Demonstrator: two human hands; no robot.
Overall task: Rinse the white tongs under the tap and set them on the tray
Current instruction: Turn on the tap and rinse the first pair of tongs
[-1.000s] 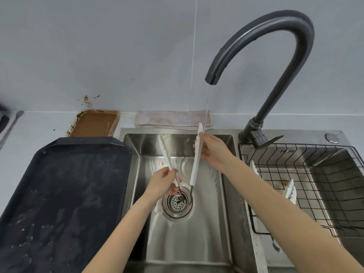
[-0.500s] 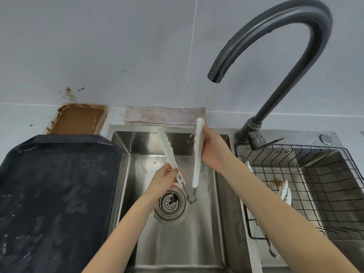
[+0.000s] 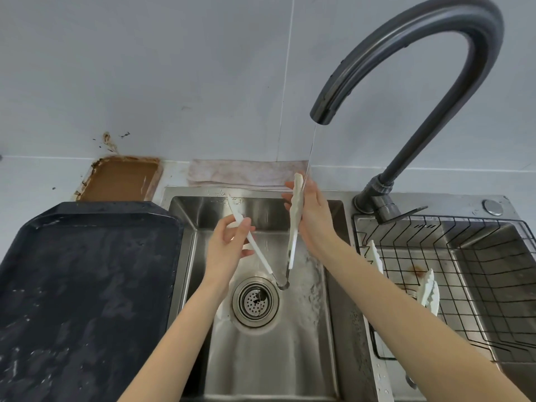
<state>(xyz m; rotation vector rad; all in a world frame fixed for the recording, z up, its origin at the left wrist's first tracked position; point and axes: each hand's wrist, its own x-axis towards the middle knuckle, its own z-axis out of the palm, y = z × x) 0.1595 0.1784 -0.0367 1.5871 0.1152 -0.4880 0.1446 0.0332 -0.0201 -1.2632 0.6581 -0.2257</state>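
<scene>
White plastic tongs (image 3: 293, 227) hang spread at frame centre over the steel sink (image 3: 290, 358), left hand (image 3: 229, 248) and right hand (image 3: 314, 219) each gripping an arm; best turn both under the thin stream (image 3: 311, 149).

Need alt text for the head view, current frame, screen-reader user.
Two bare hands hold white plastic tongs spread open over a stainless steel sink, the right hand keeping one arm under a thin stream from the dark curved tap, the left hand gripping the other. A wet black tray sits left of the sink.
</scene>
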